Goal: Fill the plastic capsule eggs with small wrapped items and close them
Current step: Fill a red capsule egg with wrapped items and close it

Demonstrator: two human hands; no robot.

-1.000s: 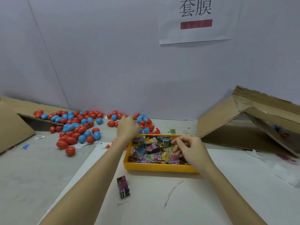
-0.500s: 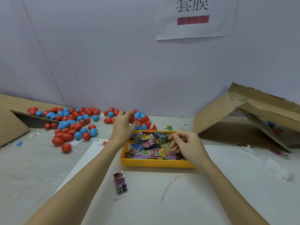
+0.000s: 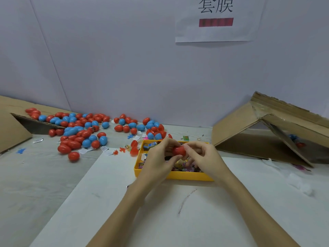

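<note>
I count two hands, one yellow tray (image 3: 179, 176) and one red egg (image 3: 179, 151) in play. Nearest me, a thin strip (image 3: 187, 200) lies on the white sheet (image 3: 106, 193) in front of the tray. Above the tray, my left hand (image 3: 156, 161) and right hand (image 3: 204, 157) meet, fingers of both curled round the red egg, which sits just over the wrapped items (image 3: 150, 145) heaped inside; how many wrappers, I cannot tell. The egg's long axis runs left to right, its rounded end towards the right hand. Half a second ago the left hand was reaching beyond the tray's far left corner and the right was picking among the wrappers; now both are on the egg. Beyond the tray, left, dozens of loose red and blue eggs (image 3: 80, 132) litter the table (image 3: 26, 175). Two cardboard boxes, one left (image 3: 10, 132), one right (image 3: 267, 129), flank it.
</note>
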